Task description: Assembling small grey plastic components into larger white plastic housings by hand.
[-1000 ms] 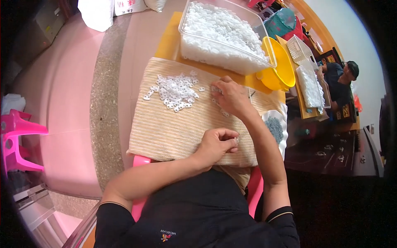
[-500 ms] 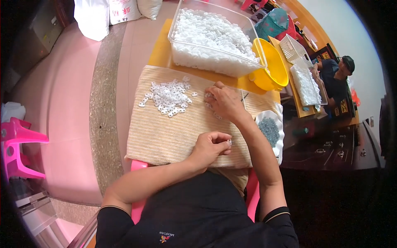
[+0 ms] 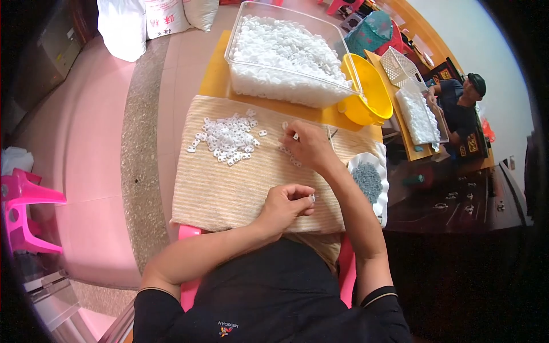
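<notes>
My left hand point(image 3: 281, 207) is closed, pinching a small white plastic piece point(image 3: 311, 198) between thumb and fingers above the near part of the striped cloth point(image 3: 217, 197). Farther out, my right hand point(image 3: 310, 144) bends down over a few loose white two-holed pieces point(image 3: 285, 150). One such piece shows at its fingertips, which are partly hidden by the hand. To the left lies a heap of the same white two-holed pieces point(image 3: 226, 137). Right of my right forearm, a white scalloped dish point(image 3: 384, 197) holds many tiny grey-blue parts point(image 3: 366, 180).
A clear plastic bin point(image 3: 291, 94) full of white pieces stands at the far table edge, beside a yellow bucket point(image 3: 372, 111). A co-worker point(image 3: 457, 108) sits at another table on the right. Pink stools point(image 3: 28, 211) and white sacks point(image 3: 123, 28) stand on the left.
The whole view has shifted slightly. My right hand stays over the small group of white pieces, its fingers a little changed. My left hand keeps its pinch.
</notes>
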The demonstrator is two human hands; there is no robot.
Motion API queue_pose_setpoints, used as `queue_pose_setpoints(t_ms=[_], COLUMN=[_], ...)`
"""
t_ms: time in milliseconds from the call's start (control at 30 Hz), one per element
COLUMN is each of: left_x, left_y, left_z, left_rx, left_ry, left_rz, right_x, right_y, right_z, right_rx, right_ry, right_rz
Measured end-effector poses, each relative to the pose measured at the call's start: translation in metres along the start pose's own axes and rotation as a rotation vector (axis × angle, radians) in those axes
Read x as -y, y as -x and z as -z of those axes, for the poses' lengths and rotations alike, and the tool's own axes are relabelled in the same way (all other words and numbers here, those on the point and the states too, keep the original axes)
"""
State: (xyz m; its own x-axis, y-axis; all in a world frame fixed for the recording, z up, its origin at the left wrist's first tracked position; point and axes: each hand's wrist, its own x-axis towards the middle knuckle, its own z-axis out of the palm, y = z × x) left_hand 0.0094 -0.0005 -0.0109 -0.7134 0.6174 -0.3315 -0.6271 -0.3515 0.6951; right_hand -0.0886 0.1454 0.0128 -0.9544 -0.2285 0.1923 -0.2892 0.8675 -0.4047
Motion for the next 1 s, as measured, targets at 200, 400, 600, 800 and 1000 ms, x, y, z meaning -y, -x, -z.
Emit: queue_pose_setpoints(t_ms=[200,400,600,800,1000], left_x=[-0.005,-0.008,-0.009,-0.01,-0.01], left_y=[0.001,0.001,0.0,-0.001,-0.004], left_z=[0.001,0.0,0.0,0.003,0.004], left_rx=[-0.002,-0.016,-0.036,-0.055,-0.058], left_ry=[0.009,0.069,0.043,0.021,0.056], left_rz=[0.013,0.003,-0.009,-0.004,-0.022], right_x=[-0.012,-0.028,-0.031,-0.025,-0.015], right_y=[0.027,0.064,0.084,0.086,0.08], right_z=[0.002,0.002,0.01,0.024,0.023], right_rx=[-0.132,-0.175,-0.18,-0.068,-0.045], right_ry=[-0.3,-0.558,-0.595,-0.25,0.076], right_rz=[-0.077,-0.278,-0.334,-0.045,-0.021])
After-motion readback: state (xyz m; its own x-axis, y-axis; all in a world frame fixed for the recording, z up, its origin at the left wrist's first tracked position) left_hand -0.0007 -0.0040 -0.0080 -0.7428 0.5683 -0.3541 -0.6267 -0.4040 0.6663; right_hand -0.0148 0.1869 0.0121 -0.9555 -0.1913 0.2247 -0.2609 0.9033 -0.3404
